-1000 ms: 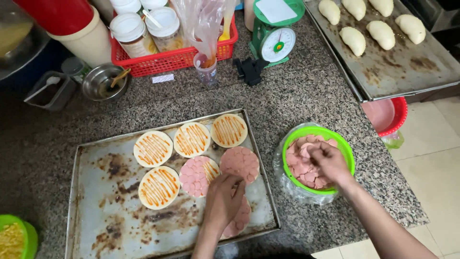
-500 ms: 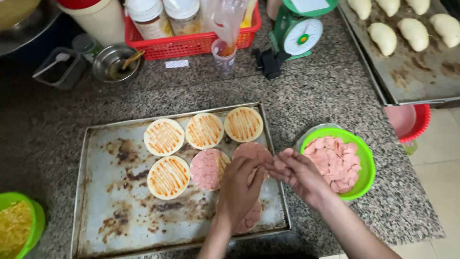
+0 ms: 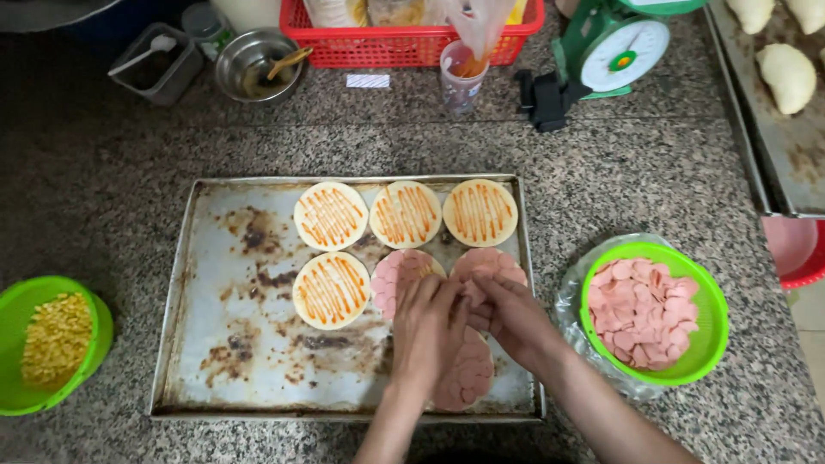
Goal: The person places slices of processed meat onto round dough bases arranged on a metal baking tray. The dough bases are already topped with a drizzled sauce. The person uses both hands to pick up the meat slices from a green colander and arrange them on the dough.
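Note:
A worn metal baking tray (image 3: 241,344) lies on the granite counter. On it are several flat dough rounds striped with orange sauce (image 3: 331,215), and three rounds covered with pink sausage slices (image 3: 494,262). My left hand (image 3: 425,331) rests with fingers stretched over the middle covered round (image 3: 391,271). My right hand (image 3: 516,322) is beside it, fingers curled on sausage slices, touching my left hand's fingertips. The nearest covered round (image 3: 468,378) is partly hidden under my hands. A green bowl (image 3: 713,335) of sausage slices (image 3: 640,309) stands to the right of the tray.
A green bowl (image 3: 17,301) of corn kernels sits at the left. Behind the tray stand a red basket (image 3: 387,47), a cup with a sauce bag (image 3: 460,77), a metal bowl (image 3: 253,64) and a green scale (image 3: 614,51). Another tray (image 3: 773,155) with dough pieces is at the far right.
My right hand has left the green bowl and come over the tray next to my left hand. Both hands now meet above the sausage-covered rounds.

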